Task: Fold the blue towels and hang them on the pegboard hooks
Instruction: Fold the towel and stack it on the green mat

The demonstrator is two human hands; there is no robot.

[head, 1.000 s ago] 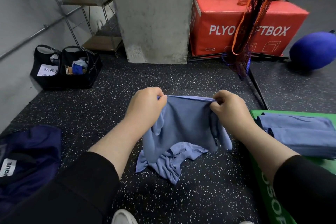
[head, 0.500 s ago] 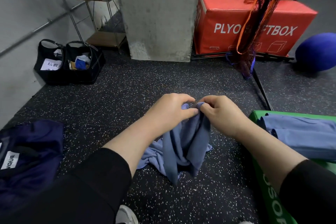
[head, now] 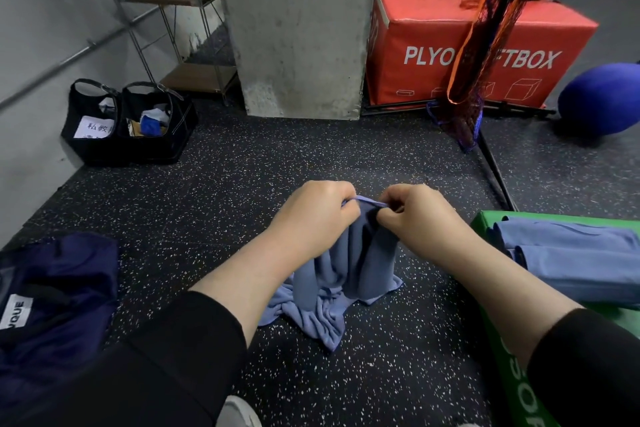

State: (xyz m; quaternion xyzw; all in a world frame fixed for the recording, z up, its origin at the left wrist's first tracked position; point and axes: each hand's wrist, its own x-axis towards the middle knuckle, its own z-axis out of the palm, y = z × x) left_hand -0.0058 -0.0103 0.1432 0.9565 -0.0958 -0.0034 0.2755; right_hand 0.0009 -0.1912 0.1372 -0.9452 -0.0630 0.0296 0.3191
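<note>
With our left hand (head: 313, 217) and right hand (head: 417, 218) close together, we pinch the top edge of the blue towel (head: 341, 274) between curled fingers, its lower folds bunched on the speckled floor (head: 242, 184), beside folded towels (head: 575, 256) on the green box (head: 512, 357).

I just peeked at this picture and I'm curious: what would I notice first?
First, the two hands in the middle: the left hand and right hand pinch the top edge of a blue towel, whose lower part lies bunched on the speckled floor. Behind them stands a big red box, and folded blue towels lie on a green box at the right.
</note>
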